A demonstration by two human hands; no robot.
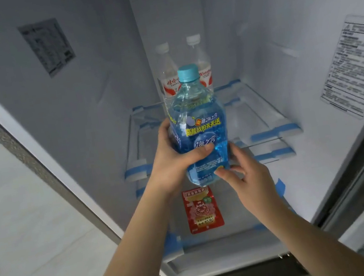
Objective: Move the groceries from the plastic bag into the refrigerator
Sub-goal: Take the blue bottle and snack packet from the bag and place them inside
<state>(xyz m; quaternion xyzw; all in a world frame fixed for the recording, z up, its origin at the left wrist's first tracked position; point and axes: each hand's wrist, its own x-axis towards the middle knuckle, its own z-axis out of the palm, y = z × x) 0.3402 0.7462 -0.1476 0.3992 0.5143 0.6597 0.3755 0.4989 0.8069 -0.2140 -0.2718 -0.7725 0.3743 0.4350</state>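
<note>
**Blue bottle held in front of the open refrigerator**

I see both of my hands on one blue drink bottle, which I hold upright in the middle of the view, in front of the open refrigerator. My left hand grips the bottle from the left side: the thumb lies across the label on the near face and the other fingers go around behind, where I cannot see them. My right hand supports the lower right part of the bottle. Its fingers are only lightly bent, the fingertips touch the bottle near its bottom edge, and the palm stays a little apart from it.

The bottle has a light blue cap and a blue label with yellow letters. It is not standing on any shelf; it hangs in my hands above the glass shelf.

Far behind it, at the back of this shelf, two clear water bottles with white caps and red and white labels stand upright, side by side. The blue bottle partly hides them.

Lower and nearer to me, a red snack packet lies flat on a lower shelf, just below my hands.

On the left inner wall there is a grey sticker, and on the right wall a white warning label with small text that I cannot read.
</note>
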